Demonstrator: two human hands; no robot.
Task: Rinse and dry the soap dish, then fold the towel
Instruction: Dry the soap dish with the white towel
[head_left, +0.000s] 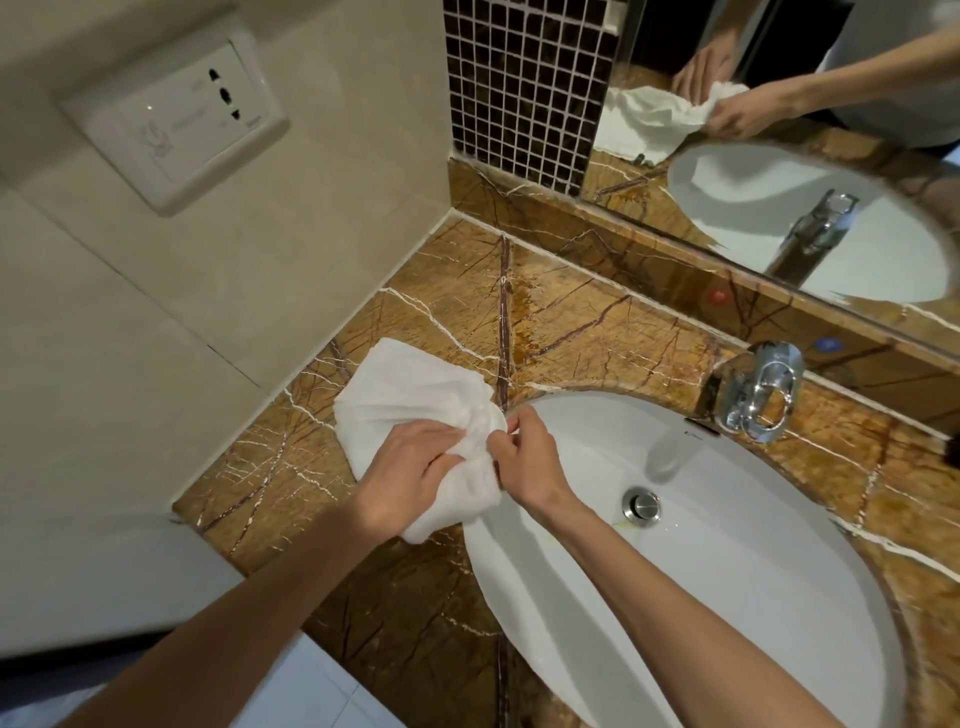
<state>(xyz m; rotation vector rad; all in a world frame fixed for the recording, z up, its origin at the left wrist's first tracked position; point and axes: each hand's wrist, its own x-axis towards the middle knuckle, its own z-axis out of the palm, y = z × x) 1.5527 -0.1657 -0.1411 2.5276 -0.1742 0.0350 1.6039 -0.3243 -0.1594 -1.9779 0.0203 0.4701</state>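
On the marbled surface (426, 291) left of the sink (727, 597), the white towel (415, 400) is seen bunched and unfolded, so the folding is judged still to be done; no soap dish can be made out, and whether it is wrapped inside the cloth cannot be told. The left hand (410, 473) is closed over the towel's lower folds, while the right hand (524, 457) is pinched narrowly on its gathered edge at the basin rim.
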